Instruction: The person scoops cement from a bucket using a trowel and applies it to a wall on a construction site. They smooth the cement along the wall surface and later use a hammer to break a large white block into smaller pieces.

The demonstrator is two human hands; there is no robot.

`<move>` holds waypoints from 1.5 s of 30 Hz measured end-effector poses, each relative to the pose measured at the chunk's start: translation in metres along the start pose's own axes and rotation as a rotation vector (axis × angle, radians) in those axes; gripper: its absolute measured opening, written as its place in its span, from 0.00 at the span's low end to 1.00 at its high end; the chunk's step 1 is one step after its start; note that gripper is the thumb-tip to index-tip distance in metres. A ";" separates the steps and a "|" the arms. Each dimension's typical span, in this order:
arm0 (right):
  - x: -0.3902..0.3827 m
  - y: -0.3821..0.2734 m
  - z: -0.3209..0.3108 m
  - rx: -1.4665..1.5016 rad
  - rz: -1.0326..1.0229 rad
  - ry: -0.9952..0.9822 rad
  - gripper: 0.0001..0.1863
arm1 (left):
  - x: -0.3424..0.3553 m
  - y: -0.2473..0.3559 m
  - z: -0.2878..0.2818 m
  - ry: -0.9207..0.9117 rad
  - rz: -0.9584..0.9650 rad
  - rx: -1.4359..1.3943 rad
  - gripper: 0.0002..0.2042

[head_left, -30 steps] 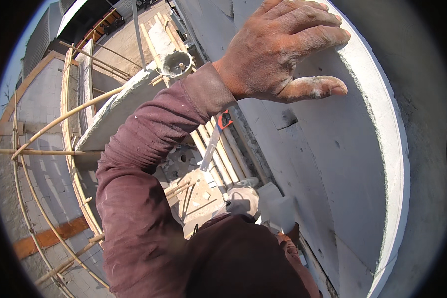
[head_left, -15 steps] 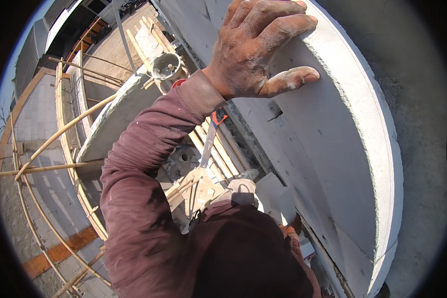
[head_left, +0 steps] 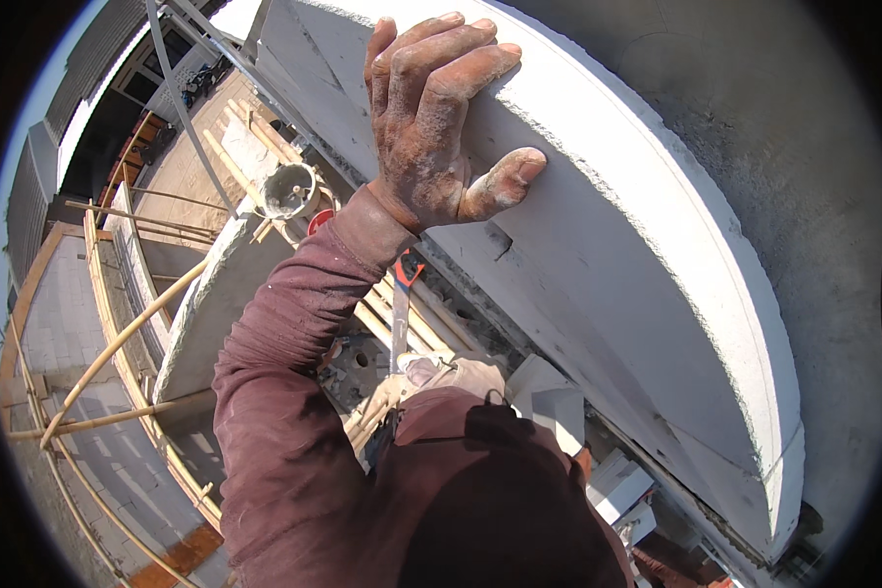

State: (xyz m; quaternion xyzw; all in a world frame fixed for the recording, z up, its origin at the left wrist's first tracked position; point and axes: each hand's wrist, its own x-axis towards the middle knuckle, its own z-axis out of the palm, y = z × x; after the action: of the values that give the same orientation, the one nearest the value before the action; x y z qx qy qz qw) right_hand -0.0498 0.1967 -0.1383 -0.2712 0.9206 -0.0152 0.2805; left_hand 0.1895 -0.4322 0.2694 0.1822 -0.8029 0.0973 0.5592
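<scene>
My left hand [head_left: 441,122], dusty with white powder, lies against the pale block wall [head_left: 598,284] near its rough white top edge [head_left: 647,186]. Its fingers are spread toward that edge and the thumb points right; nothing is held. A maroon sleeve covers the arm. Only a sliver of skin, apparently my right hand [head_left: 584,461], shows beside my body, next to white blocks [head_left: 551,404]; its fingers are hidden. Below my left wrist, a handsaw [head_left: 401,312] with an orange-red and black handle rests by bamboo poles.
A round bucket [head_left: 290,190] with grey contents stands left of my wrist. Bamboo scaffold poles [head_left: 127,343] cross the left side, near a lower block wall [head_left: 211,304]. More white blocks [head_left: 619,486] sit at the lower right. Grey ground [head_left: 833,294] extends beyond the wall.
In the picture, my left hand has shifted left and slightly down, its fingers a little more upright. The view has turned, showing more of the wall's lower end. My right hand is now more hidden.
</scene>
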 end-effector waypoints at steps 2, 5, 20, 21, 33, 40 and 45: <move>-0.010 -0.052 -0.008 0.282 0.054 0.068 0.46 | 0.001 0.007 0.007 0.014 0.006 -0.043 0.31; -0.037 -0.103 -0.034 0.089 0.154 0.029 0.48 | 0.003 0.007 0.006 -0.003 0.002 -0.058 0.30; -0.080 -0.240 -0.022 0.300 0.215 -0.019 0.47 | -0.005 0.003 0.001 -0.066 -0.020 -0.126 0.32; -0.076 -0.248 -0.018 0.308 0.214 -0.048 0.47 | -0.005 0.001 -0.001 -0.078 -0.017 -0.131 0.32; -0.109 -0.383 -0.056 0.218 0.018 0.029 0.45 | -0.001 -0.041 -0.040 -0.283 0.134 -0.782 0.29; -0.136 -0.475 -0.129 0.320 -0.139 0.081 0.42 | -0.124 -0.106 -0.045 -1.054 0.030 -1.260 0.41; -0.179 -0.533 -0.205 0.283 -0.224 0.091 0.45 | -0.151 -0.111 -0.037 -1.365 -0.185 -1.456 0.55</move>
State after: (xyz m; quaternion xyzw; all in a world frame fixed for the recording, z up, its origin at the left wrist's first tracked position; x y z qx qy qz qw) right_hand 0.2290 -0.1921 0.2214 -0.3291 0.8851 -0.1879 0.2701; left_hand 0.3127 -0.4924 0.1361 -0.1259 -0.7987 -0.5871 -0.0404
